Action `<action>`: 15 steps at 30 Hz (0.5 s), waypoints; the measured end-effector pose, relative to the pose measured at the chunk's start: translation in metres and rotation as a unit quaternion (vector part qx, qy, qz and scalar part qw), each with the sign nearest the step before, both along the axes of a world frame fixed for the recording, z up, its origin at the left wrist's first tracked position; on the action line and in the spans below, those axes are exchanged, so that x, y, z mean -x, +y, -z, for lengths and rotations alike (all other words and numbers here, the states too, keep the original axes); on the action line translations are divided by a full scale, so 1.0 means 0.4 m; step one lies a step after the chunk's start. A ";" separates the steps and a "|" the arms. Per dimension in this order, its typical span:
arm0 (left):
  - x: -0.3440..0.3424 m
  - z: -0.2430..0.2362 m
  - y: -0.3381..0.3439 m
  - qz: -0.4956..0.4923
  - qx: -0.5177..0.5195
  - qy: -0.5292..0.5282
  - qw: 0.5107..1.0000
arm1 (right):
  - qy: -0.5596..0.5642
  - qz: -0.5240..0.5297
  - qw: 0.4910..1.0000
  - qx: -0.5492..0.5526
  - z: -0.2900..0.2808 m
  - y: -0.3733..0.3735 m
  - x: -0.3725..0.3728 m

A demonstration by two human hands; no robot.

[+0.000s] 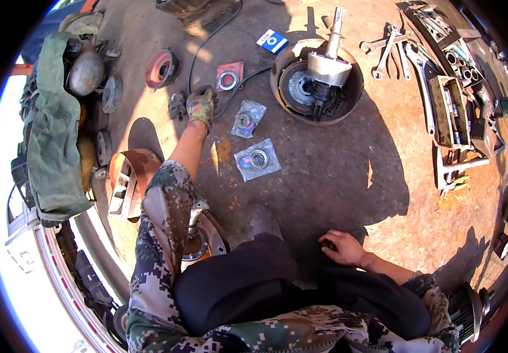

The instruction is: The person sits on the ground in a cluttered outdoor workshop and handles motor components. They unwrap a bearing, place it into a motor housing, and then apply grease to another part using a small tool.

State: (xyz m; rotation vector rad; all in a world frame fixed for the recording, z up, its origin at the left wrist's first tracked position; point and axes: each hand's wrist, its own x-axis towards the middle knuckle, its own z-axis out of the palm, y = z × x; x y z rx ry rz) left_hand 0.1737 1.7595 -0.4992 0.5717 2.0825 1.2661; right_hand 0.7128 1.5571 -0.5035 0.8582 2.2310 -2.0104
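My left hand (200, 108), in a patterned work glove with dark fingers, reaches down to the ground beside a black cable (190, 73). Its fingers are curled, and whatever lies under them is hidden. A dark crumpled lump (177, 106), possibly a glove, lies just left of it. To its upper right is a red square plate with a ring (228, 77). Two bearings in clear plastic bags, one nearer (258, 159) and one farther (244, 121), lie to its right. My bare right hand (343, 247) hangs by my knee, fingers loosely apart, holding nothing.
A round metal basin (357, 100) holds a shaft with a gear (328, 69). Beyond the bags lies a blue-and-white box (272, 41). Wrenches (390, 52) and a socket tray (451, 112) sit at right. At left are a red hub (162, 69) and a green tarp (57, 135).
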 end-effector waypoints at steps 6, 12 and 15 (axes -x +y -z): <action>-0.036 -0.014 0.011 0.046 -0.041 0.021 0.998 | -0.003 0.000 1.000 0.010 -0.001 0.002 0.004; -0.066 -0.023 0.023 0.093 -0.061 0.047 0.993 | -0.003 -0.007 1.000 0.011 -0.006 0.005 0.006; -0.097 -0.030 0.025 0.087 -0.049 0.044 0.994 | 0.001 -0.002 1.000 0.008 -0.008 0.002 0.003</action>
